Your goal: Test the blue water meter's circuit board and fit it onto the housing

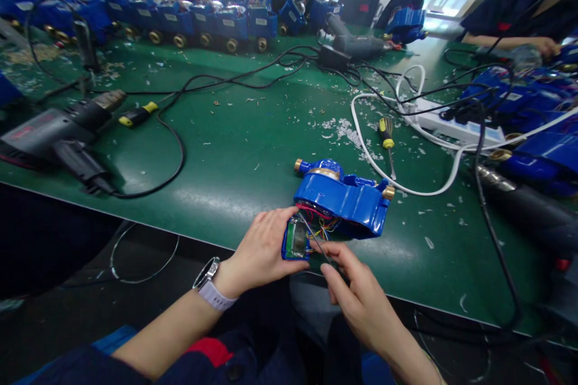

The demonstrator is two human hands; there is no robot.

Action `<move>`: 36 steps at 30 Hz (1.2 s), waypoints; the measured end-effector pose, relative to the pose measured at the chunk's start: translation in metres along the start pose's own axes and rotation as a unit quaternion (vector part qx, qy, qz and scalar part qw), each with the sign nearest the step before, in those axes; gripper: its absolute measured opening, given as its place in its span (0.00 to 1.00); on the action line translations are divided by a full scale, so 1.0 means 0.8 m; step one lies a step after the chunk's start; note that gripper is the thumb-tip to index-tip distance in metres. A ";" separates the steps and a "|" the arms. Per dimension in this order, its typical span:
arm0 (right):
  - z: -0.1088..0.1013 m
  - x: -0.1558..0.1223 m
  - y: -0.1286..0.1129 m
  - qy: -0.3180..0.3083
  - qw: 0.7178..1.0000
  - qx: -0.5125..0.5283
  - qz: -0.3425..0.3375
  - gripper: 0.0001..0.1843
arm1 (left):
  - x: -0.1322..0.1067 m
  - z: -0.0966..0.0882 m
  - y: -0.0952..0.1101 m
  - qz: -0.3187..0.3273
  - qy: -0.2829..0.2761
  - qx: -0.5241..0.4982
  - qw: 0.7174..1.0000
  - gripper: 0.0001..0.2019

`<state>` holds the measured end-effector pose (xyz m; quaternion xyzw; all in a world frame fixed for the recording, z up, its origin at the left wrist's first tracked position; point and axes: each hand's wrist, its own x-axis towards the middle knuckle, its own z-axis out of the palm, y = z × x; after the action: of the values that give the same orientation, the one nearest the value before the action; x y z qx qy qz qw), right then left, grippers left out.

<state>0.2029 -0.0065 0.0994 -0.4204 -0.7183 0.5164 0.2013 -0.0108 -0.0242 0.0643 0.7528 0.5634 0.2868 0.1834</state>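
A blue water meter (343, 195) with brass ends lies on the green table (235, 150) near its front edge, its housing open and coloured wires spilling out. My left hand (262, 249), with a white watch on the wrist, grips a small blue circuit module (295, 240) that is wired to the meter. My right hand (350, 289) pinches a thin metal tool (316, 240) whose tip reaches to the wires beside the module.
A yellow-handled screwdriver (386, 135) and a white power strip (456, 129) with cables lie to the right. A grey power tool (54, 132) rests at the left. Rows of blue meters (217, 21) line the back. Other people sit across the table. White scraps litter the surface.
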 end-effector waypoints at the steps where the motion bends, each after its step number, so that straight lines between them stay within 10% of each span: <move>1: -0.004 -0.003 -0.001 -0.010 1.000 0.009 0.001 0.17 | 0.001 -0.003 0.001 -0.001 -0.014 0.004 1.000 0.41; 11: -0.052 -0.042 -0.013 0.017 0.973 -0.217 -0.071 0.17 | -0.006 -0.032 0.004 0.021 -0.101 0.012 0.995 0.37; 22: -0.030 -0.033 -0.011 0.027 0.923 -0.329 -0.199 0.19 | -0.023 -0.040 -0.002 0.010 -0.113 0.054 0.992 0.42; 36: -0.019 -0.038 -0.014 0.003 0.874 -0.448 -0.189 0.29 | -0.019 -0.036 -0.001 0.030 -0.080 0.078 0.993 0.34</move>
<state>0.2267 -0.0235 0.1201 -0.3229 -0.9381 0.0901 0.0875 -0.0326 -0.0395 0.0825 0.8018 0.5447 0.1865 0.1602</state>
